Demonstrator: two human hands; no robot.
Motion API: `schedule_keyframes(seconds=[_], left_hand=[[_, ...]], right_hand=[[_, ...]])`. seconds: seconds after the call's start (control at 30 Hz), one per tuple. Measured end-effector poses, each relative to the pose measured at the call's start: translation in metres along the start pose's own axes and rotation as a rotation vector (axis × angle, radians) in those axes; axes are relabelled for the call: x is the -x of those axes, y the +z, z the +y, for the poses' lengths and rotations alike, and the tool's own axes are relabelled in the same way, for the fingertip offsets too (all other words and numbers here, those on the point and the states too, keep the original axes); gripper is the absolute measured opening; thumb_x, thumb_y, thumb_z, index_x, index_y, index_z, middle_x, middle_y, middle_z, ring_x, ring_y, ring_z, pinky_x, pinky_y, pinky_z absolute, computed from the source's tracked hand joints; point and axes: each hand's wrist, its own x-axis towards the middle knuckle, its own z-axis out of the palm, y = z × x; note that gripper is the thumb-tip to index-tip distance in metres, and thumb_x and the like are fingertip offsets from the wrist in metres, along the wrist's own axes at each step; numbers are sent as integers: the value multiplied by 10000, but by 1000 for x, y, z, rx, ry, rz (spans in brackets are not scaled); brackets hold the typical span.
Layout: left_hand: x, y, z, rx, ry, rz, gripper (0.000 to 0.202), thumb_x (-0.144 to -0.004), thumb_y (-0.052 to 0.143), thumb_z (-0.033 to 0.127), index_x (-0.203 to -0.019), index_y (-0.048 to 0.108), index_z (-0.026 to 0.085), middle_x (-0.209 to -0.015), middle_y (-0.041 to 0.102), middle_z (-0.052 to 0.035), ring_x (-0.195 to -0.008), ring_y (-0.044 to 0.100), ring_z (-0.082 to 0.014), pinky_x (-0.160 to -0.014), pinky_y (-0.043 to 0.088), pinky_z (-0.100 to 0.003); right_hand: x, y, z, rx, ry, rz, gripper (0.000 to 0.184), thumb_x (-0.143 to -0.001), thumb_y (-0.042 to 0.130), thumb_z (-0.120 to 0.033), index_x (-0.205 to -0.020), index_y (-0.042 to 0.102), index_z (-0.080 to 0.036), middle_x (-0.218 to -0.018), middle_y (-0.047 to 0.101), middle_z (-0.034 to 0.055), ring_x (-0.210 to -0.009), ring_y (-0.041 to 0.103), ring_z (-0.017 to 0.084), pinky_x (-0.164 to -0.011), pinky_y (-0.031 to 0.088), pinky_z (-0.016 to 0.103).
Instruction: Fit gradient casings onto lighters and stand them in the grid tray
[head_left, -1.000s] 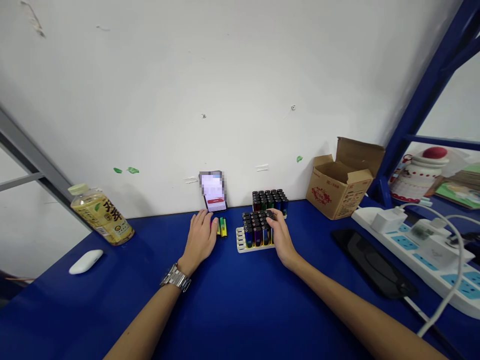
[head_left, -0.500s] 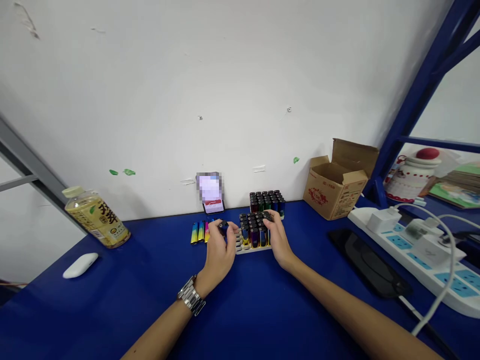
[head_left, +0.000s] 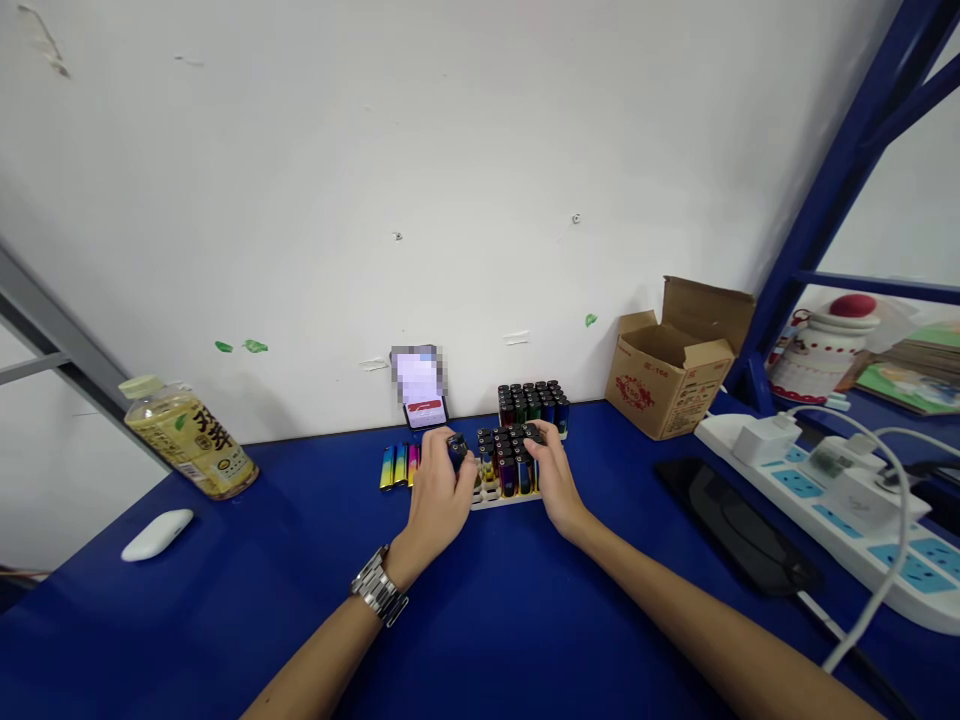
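A cream tray (head_left: 487, 497) packed with several upright lighters with black caps stands on the blue table (head_left: 480, 620). My left hand (head_left: 439, 495) is closed on one dark lighter (head_left: 457, 450) and holds it at the tray's left edge. My right hand (head_left: 553, 472) rests against the tray's right side, fingers curled on the lighters there. A few lighters (head_left: 397, 464) in rainbow colours lie flat just left of my left hand. A second batch of upright lighters (head_left: 532, 402) stands behind the tray, by the wall.
A phone (head_left: 421, 388) leans on the wall behind the lighters. A tea bottle (head_left: 187, 436) and a white mouse (head_left: 157, 534) sit at the left. An open cardboard box (head_left: 675, 362), a black phone (head_left: 739, 530) and a white power strip (head_left: 840, 500) with cables sit at the right.
My left hand left the loose lighters lying flat, picked one up and carried it right to the tray's left edge. The right hand stayed on the tray.
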Motion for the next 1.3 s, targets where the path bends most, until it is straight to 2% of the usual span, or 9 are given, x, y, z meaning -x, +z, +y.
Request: schedule_keyframes(seconds=[0.13, 0.27, 0.5, 0.73, 1.0, 1.07, 1.13, 1.23, 1.3], left_hand=[[1, 7, -2, -17, -80, -171, 136, -802, 473, 296, -907, 431, 220, -694, 575, 21, -598, 571, -172, -597, 417, -285], [0, 12, -2, 0, -82, -227, 254, -815, 513, 369, -1019, 484, 220, -767, 645, -5, -635, 602, -183, -621, 423, -290], [-10, 4, -5, 217, -125, -30, 272, -833, 507, 466, -830, 547, 197, -694, 608, 10, -638, 560, -146, -587, 415, -241], [-17, 2, -9, 142, -180, -193, 263, -826, 469, 438, -712, 466, 201, -573, 475, 55, -496, 422, -104, -494, 334, -227], [-27, -39, -16, -63, -604, -531, 182, -723, 551, 345, -644, 451, 215, -436, 384, 75, -382, 383, -117, -382, 288, -232], [-26, -41, -22, -149, -587, -586, 252, -748, 542, 423, -646, 430, 221, -461, 429, 58, -394, 421, -130, -392, 314, -244], [-25, -41, -28, -279, -456, -584, 311, -782, 499, 479, -627, 431, 218, -527, 515, 10, -469, 511, -168, -440, 365, -267], [-24, -44, -34, -520, -295, -552, 322, -824, 442, 467, -654, 495, 198, -693, 630, -79, -664, 623, -248, -545, 428, -303], [-23, -47, -34, -632, -292, -569, 308, -844, 417, 434, -742, 556, 179, -788, 662, -121, -759, 653, -280, -606, 459, -326]], right_hand=[[0, 0, 0, 2, 3, 0, 292, -835, 426, -388, -1075, 495, -238, -1006, 607, 32, -1000, 544, 240, -832, 414, 341], [-1, 1, 1, -9, -10, 1, 284, -830, 430, -386, -1062, 497, -236, -998, 613, 30, -999, 542, 241, -825, 411, 343], [-1, 1, 0, -20, -8, 1, 271, -835, 441, -378, -1059, 506, -241, -986, 623, 28, -989, 555, 245, -808, 429, 343], [0, 0, -1, -16, -7, 1, 269, -837, 436, -379, -1057, 509, -243, -973, 624, 25, -973, 562, 244, -809, 431, 342], [0, 0, -3, -10, 17, -19, 287, -834, 419, -395, -1063, 492, -239, -1015, 610, 35, -999, 543, 248, -827, 410, 347], [0, 0, -3, -7, 25, -16, 297, -829, 419, -397, -1070, 488, -238, -1008, 614, 36, -996, 545, 251, -836, 406, 353], [0, 0, -4, -1, 33, -14, 307, -824, 420, -398, -1076, 486, -236, -1007, 617, 37, -1000, 546, 252, -848, 402, 356], [0, 0, -4, 0, 38, -14, 309, -823, 422, -393, -1078, 484, -229, -1013, 615, 40, -1009, 542, 250, -863, 397, 353], [0, 0, -4, -9, 33, -15, 304, -827, 423, -387, -1079, 485, -227, -1020, 612, 40, -1010, 540, 247, -862, 399, 348]])
